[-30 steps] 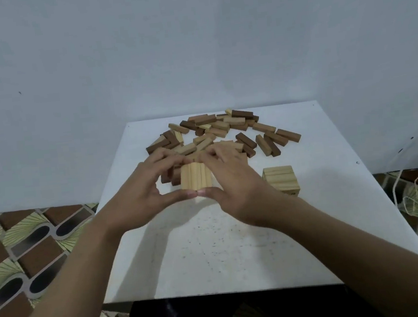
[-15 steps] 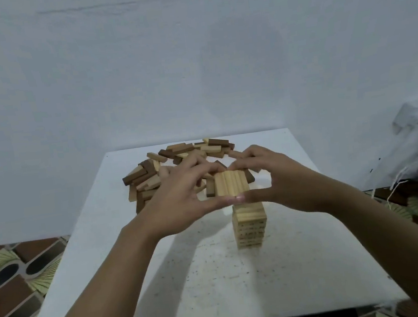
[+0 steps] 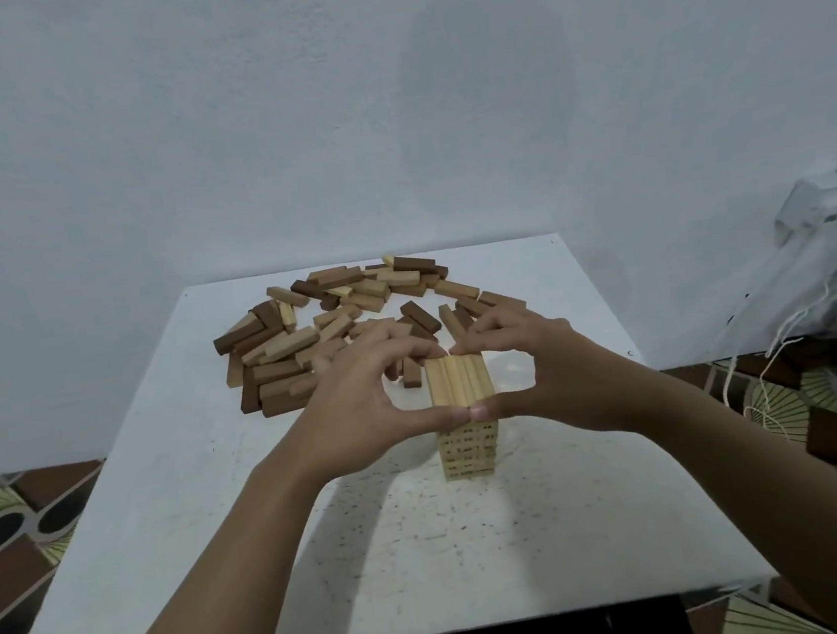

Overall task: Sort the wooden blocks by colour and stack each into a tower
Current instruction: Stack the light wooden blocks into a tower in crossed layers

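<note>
Wooden blocks [image 3: 285, 346] update. Nearest to us on the white table [image 3: 213, 545] is the pale tower [image 3: 469, 451], standing right of centre, a few layers high and looking fairly square. At its top is a row of pale blocks [image 3: 459, 379] laid side by side. We honestly can't tell if it's fully resting on the tower or a hair above it. Our left hand [image 3: 359, 410] and right hand [image 3: 562, 379] are pinching that row together: thumbs meet tip to tip on the near edge, and curled forefingers close on the far edge.

What worries us is that the row is just loose sticks held by squeeze alone. If we let go unevenly, one could slide out or skew, and the overhang would make later layers lean. Pressing down or nudging sideways on release could shove the whole tower, since nothing braces its base. Pulling our hands away backwards is dicey too. The mixed pile [image 3: 334, 320] of pale and brown blocks lies just beyond our knuckles, and a stray brown one sits near the tower.

There's no brown tower yet, so plenty left to do. A plastic bag [image 3: 836, 283] sits off to the right of the table.
</note>
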Action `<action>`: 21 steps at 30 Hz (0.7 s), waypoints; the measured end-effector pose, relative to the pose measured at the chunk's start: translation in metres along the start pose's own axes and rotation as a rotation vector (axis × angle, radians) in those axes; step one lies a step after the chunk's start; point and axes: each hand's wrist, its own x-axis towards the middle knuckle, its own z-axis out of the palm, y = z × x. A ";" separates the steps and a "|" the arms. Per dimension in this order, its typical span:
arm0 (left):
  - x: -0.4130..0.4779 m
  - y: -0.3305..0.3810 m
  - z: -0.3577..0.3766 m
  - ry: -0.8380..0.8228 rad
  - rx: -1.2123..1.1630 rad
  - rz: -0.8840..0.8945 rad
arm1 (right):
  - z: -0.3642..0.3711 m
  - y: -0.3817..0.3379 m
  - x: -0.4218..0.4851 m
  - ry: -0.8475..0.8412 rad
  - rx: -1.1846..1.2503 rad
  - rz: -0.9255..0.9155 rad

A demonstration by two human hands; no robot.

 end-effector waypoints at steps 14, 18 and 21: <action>0.002 -0.011 0.006 -0.006 -0.018 -0.019 | 0.005 0.003 -0.002 -0.006 -0.021 0.032; 0.001 -0.012 0.007 -0.017 -0.006 -0.045 | 0.006 0.003 -0.002 -0.012 -0.030 0.046; 0.000 -0.012 0.008 -0.026 -0.019 -0.055 | 0.008 0.005 -0.004 -0.010 -0.025 0.045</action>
